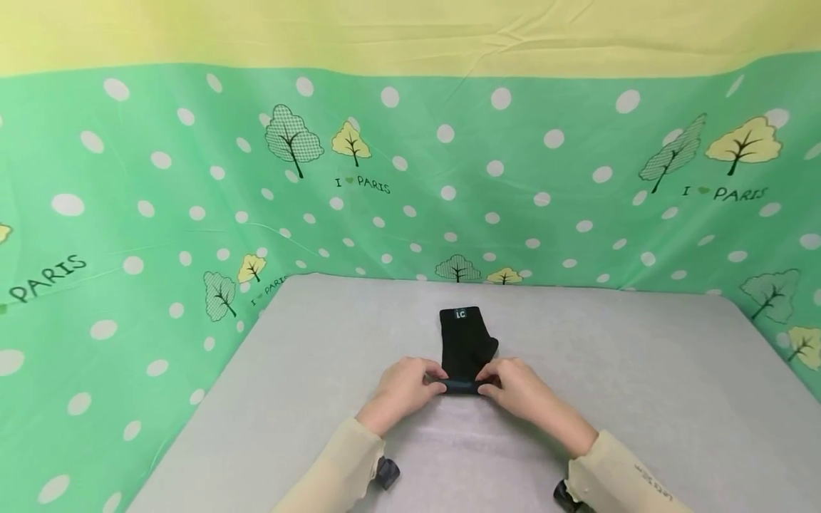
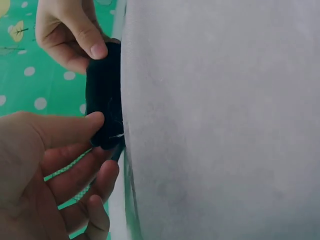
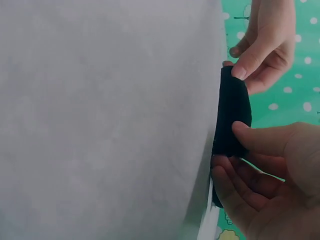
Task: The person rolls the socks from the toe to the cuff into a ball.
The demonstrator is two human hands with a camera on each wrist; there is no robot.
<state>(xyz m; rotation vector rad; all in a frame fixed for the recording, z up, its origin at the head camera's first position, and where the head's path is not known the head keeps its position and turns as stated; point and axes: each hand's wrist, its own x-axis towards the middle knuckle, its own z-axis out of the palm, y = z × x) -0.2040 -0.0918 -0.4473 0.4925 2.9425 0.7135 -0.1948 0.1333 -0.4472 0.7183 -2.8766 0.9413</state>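
A black sock (image 1: 458, 342) lies flat on the grey table, its cuff with a small "LC" label pointing away from me and its heel bulging to the right. The near end is folded over into a thick dark roll (image 1: 462, 386). My left hand (image 1: 404, 388) pinches the left end of this roll between thumb and fingers. At the right end, my right hand (image 1: 519, 388) pinches it in the same way. Both wrist views show the folded edge between the two thumbs; loose threads hang from it in the left wrist view. The sock's underside is hidden.
The grey table (image 1: 308, 342) spreads around the hands on all sides. Behind it and to the left hangs a green dotted cloth (image 1: 359, 235) with printed trees. Dark straps (image 1: 388, 473) show under both sleeve cuffs.
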